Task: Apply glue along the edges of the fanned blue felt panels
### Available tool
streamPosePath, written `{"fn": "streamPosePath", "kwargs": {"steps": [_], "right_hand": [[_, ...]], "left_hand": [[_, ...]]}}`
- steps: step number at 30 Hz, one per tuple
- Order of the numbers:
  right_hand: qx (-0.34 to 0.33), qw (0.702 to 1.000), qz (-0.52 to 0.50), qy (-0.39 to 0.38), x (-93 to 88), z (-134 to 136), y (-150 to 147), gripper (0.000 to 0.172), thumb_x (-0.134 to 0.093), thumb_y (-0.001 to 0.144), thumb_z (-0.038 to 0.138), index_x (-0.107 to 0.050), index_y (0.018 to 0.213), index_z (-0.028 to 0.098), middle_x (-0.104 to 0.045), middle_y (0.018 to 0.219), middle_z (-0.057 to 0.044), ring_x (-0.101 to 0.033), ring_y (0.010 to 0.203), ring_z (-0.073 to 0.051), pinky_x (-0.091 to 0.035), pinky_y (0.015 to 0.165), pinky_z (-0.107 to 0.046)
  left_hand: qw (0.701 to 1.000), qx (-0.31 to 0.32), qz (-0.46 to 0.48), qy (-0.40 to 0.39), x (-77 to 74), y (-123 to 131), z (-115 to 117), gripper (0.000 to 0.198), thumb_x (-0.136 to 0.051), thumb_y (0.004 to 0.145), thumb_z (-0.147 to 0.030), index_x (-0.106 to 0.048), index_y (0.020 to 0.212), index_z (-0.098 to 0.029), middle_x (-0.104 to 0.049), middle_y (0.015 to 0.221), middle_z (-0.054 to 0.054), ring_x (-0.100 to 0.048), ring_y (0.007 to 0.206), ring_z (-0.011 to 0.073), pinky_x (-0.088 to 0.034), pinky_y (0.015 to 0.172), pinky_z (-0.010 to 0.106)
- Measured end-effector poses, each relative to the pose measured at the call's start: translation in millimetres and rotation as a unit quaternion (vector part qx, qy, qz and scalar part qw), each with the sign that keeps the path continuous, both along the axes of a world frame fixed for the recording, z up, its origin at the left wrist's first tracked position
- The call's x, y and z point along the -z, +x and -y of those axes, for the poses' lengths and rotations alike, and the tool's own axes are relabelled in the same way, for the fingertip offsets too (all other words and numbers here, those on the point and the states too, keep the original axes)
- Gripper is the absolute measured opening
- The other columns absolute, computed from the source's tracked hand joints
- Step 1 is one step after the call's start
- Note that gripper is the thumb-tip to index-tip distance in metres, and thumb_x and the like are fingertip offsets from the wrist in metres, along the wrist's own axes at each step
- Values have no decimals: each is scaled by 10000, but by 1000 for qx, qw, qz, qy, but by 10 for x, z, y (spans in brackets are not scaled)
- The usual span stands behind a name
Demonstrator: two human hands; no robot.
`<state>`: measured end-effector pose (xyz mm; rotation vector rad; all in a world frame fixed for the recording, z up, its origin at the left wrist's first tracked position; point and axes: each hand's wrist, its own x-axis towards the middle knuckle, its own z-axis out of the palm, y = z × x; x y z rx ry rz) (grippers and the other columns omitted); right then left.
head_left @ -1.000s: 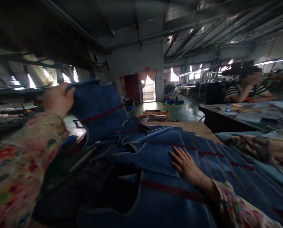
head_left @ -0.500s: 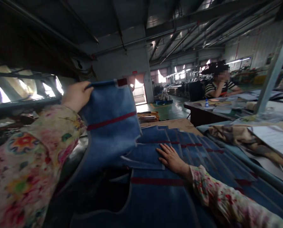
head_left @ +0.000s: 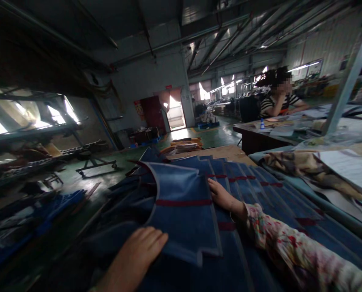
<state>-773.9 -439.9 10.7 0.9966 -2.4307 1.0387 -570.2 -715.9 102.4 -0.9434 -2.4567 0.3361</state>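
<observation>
A blue fabric panel (head_left: pixel 183 221) with pale edging and a dark red stripe lies across the middle of the heap, its notched end toward me. My left hand (head_left: pixel 141 251) is closed on the near left edge of this panel; the thumb is hidden. Along the panel's right edge lies my right hand (head_left: pixel 223 198), palm down, with its fingertips partly covered by the panel. Under and beside it, similar blue panels (head_left: pixel 260 207) overlap in a fanned row running to the right. More dark blue fabric (head_left: pixel 120 211) is bunched at the left.
Paper bundles (head_left: pixel 185 148) sit at the table's far end. Patterned cloth and papers (head_left: pixel 348 170) lie to the right beside a metal post (head_left: pixel 348 77). A person in a striped top (head_left: pixel 279 103) sits at another table. A wheeled stand (head_left: pixel 95 164) is on the floor at left.
My left hand has come down toward me with the panel's end, which was held up and now lies lower. The fingers of my right hand, spread before, are now partly covered.
</observation>
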Motion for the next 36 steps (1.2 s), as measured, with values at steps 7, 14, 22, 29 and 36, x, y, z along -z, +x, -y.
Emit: {"fn": "streamPosePath", "kwargs": {"steps": [7, 14, 22, 29, 36], "right_hand": [[4, 976, 157, -152, 34, -55, -55, 423, -368, 858, 315, -570, 1203, 177, -527, 1289, -75, -417, 1247, -230, -267, 1087, -420], [38, 971, 174, -160, 93, -49, -102, 522, -370, 856, 541, -581, 1178, 189, -549, 1263, -81, -469, 1205, -230, -316, 1062, -399], [39, 983, 127, -124, 95, -25, -86, 459, -465, 797, 300, -513, 1220, 129, -452, 1335, -138, -389, 1263, -232, -254, 1092, -399], [51, 999, 18, 3, 76, 0, 48, 494, -349, 864, 260, -399, 1342, 147, -256, 1460, -137, -259, 1340, -237, -254, 1086, -422], [76, 990, -53, 104, 173, 4, -2, 512, -311, 908, 369, -455, 1308, 84, -346, 1400, -212, -337, 1292, -309, -323, 1027, -501]], "left_hand": [[998, 16, 55, 30, 463, 79, 7, 442, -382, 763, -14, -544, 1108, -237, -679, 1036, -28, -614, 909, 128, -504, 784, 230], [998, 7, 56, 27, 289, 131, 100, 510, -384, 721, -5, -524, 1143, -254, -664, 1089, -41, -622, 947, 129, -512, 813, 235], [962, -70, 252, 80, 337, 204, 86, 459, -411, 816, -87, -520, 1194, -324, -567, 1256, -37, -538, 1134, 155, -451, 963, 301], [835, -117, 506, 181, 208, 116, -16, 335, -440, 871, -413, -612, 1111, -257, -490, 1340, 27, -448, 1232, 178, -352, 1033, 275], [839, -199, 445, 242, -8, -550, 553, 341, -412, 856, -401, -630, 1038, -212, -674, 1024, 13, -609, 942, 159, -452, 844, 234]]}}
